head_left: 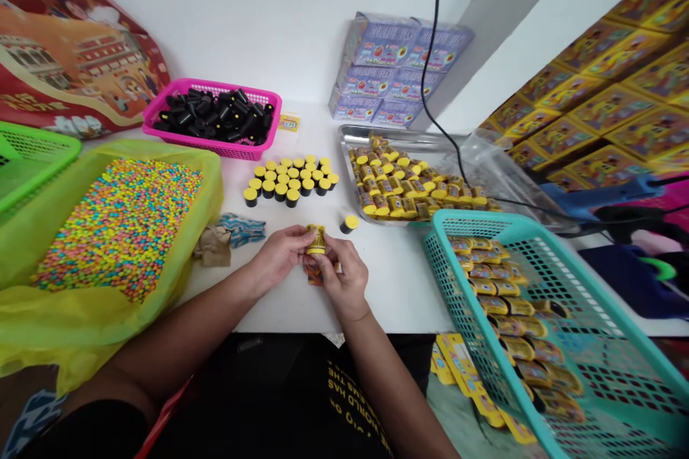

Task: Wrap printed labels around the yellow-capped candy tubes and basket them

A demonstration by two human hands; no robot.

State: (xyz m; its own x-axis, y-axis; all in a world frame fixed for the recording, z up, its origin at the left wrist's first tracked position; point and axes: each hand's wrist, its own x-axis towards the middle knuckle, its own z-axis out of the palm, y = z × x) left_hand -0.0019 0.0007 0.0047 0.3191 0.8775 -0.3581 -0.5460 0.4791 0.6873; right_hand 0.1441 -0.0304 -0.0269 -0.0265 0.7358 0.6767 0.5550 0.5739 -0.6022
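Both hands, left hand [280, 256] and right hand [344, 274], close their grip on one small yellow tube [316, 239] above the white bench [398, 272].

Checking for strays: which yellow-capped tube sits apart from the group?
The lone yellow-capped black plastic tube just beyond the right hand; the others cluster by the pink plastic basket.

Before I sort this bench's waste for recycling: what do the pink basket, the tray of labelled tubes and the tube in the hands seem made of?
Pink basket: moulded plastic, glossy, with lattice walls.
Tray: probably steel, a mirror-bright grey rim.
Tube, pinched by left hand and right hand: likely plastic under a shiny printed yellow wrap, paper or film unclear.
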